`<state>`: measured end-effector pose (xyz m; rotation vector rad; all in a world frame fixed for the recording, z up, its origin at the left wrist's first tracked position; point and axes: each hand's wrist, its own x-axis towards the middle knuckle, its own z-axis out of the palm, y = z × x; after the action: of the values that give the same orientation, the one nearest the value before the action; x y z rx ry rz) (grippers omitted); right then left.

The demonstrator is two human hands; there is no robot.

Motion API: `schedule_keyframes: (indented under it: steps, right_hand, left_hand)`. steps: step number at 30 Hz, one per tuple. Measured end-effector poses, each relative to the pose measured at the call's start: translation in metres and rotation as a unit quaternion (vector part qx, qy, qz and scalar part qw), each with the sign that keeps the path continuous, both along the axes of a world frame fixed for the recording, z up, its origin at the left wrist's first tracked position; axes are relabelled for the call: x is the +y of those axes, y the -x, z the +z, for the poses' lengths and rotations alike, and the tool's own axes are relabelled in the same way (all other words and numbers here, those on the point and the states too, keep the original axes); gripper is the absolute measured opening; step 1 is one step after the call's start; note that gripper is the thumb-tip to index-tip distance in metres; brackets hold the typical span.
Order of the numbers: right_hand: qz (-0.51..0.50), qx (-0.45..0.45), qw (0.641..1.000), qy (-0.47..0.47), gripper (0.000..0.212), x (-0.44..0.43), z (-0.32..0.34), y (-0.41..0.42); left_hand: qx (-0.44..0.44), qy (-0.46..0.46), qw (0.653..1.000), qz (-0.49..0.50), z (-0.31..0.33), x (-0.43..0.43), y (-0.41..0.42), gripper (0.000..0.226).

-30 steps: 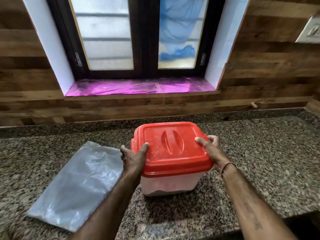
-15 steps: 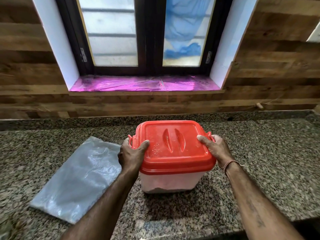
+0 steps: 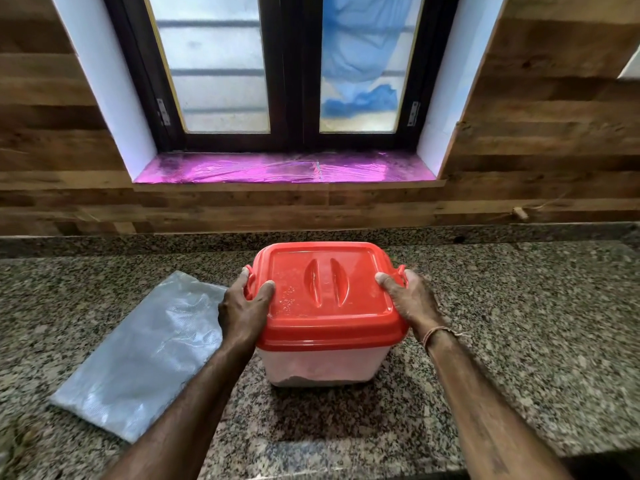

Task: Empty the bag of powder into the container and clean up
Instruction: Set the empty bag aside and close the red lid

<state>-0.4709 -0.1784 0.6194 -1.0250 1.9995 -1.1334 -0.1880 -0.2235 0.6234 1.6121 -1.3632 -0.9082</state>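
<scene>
Your left hand point(image 3: 242, 313) and right hand point(image 3: 414, 301) clamp the red lid point(image 3: 325, 292), thumbs on top and fingers curled round its sides, on the translucent container point(image 3: 322, 363), which shows powder point(image 3: 304, 378) low inside and stands on the granite counter point(image 3: 519, 323) just right of the flat plastic bag point(image 3: 145, 355).

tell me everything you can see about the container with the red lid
The container is a squarish translucent white plastic tub, upright on the granite counter beside the flat bag. Its red lid is on, with two moulded ridges and side tabs. The left hand and right hand grip the lid's sides, thumbs on top.
</scene>
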Motion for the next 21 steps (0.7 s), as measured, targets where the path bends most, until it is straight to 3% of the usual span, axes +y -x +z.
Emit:
schedule_keyframes:
  steps: [3,7,10,13,16,21]
  right_hand:
    - [0.0,-0.005,1.0,-0.003,0.085,-0.001,0.0,0.0]
    - [0.017,0.103,0.994,-0.032,0.063,0.0,0.003,-0.011]
    - [0.03,0.128,0.991,-0.018,0.066,0.0,-0.001,-0.013]
    - [0.014,0.047,0.999,0.019,0.072,0.009,-0.002,-0.013]
    - [-0.035,-0.046,0.998,0.03,0.055,0.014,-0.007,-0.016]
    - [-0.025,-0.053,0.996,0.06,0.03,-0.011,-0.001,-0.008]
  left_hand:
    - [0.003,0.001,1.0,0.005,-0.002,0.0,0.001,0.068]
    - [-0.001,0.005,1.0,0.007,-0.006,-0.001,0.003,0.068]
    - [0.01,0.01,1.0,0.009,-0.007,0.0,0.006,0.068]
    - [0.056,-0.007,0.998,0.027,-0.01,0.004,0.008,0.076]
    - [0.108,-0.049,0.991,0.057,-0.014,0.004,0.007,0.095]
    - [0.145,-0.049,0.985,0.084,-0.01,-0.018,0.014,0.068]
